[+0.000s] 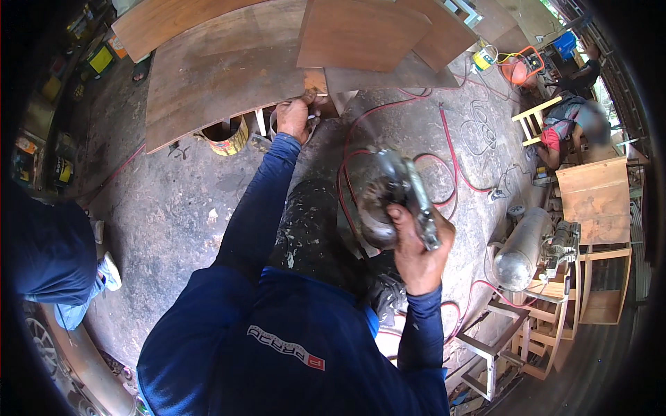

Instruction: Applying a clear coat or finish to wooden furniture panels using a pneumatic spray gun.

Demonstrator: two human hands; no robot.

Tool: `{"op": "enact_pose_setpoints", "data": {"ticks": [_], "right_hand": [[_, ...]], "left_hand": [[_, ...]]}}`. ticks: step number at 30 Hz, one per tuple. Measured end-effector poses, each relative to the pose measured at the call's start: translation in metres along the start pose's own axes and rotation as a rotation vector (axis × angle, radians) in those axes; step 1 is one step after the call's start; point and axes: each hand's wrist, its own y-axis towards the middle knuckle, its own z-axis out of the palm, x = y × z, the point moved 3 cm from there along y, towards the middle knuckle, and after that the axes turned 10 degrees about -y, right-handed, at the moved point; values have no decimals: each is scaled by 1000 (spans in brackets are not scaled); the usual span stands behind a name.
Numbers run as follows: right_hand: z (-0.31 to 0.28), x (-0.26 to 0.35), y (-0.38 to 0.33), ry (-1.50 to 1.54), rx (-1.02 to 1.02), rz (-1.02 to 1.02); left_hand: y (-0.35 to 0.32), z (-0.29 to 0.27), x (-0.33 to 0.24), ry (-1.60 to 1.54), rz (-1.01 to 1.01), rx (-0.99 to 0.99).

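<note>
My right hand (pixel 422 253) is wrapped round a metal spray gun (pixel 378 223) with a rounded silver cup, held up over the floor and partly smeared by motion. Red hose (pixel 345 191) loops across the floor behind it. Farther off, my left hand (pixel 293 119) is closed at the near edge of a large brown wooden board (pixel 222 83); its fingertips are partly hidden there. Under that edge, to the left of the hand, stands a yellow paint-stained can (pixel 229 141). More brown panels (pixel 364 35) lie overlapping on top of the board.
At the right are a silver tank (pixel 522 249), wooden chair frames (pixel 544 336) and a brown panel (pixel 593 197). A co-worker (pixel 569 128) bends near a yellow frame (pixel 533 123). Another person (pixel 52 256) stands close at my left. Paint containers (pixel 100 59) line the far left.
</note>
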Motion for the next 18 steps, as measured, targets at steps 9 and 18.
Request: {"op": "enact_pose_setpoints", "data": {"ticks": [9,18], "right_hand": [[7,9,-4,127,39,-160],[-16,-28,20,120,4,59]], "left_hand": [[3,-1,3,-65,-13,14],[8,-6,2,44,-24,17]]}}
